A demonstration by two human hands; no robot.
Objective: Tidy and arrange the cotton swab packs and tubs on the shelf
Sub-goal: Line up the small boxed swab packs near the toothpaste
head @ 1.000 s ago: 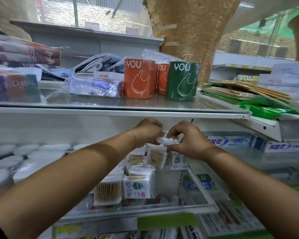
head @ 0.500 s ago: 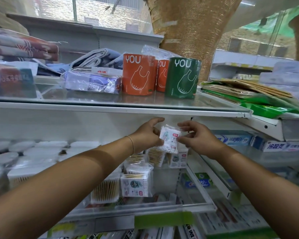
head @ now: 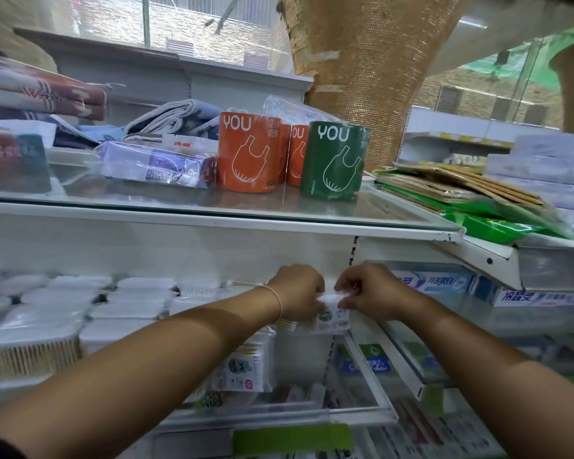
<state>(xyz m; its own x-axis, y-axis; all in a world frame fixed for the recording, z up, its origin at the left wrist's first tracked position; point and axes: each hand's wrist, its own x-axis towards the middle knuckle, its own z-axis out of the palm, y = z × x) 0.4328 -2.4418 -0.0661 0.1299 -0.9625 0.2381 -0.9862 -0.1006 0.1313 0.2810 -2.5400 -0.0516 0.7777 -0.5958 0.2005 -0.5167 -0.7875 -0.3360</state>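
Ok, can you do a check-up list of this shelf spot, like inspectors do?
Surface: white shelf, crowded with stock.
Job's things: small swab pack held over the standing swab packs; tubs in rows at left.
Clutter: orange rolls and green roll on the glass shelf above; toothpaste boxes at right.
Grippers: left hand and right hand both pinch the small swab pack.
Cables: nothing seen.
Surroundings: woven pillar, folded towels.

The front orange roll (head: pixel 247 154) read "YOU" in white, as did the green roll (head: pixel 333 160). The rear orange roll (head: pixel 297 154) showed only "OU". The toothpaste boxes (head: pixel 524 297) carried white Chinese characters. Smaller print was too blurred to read.
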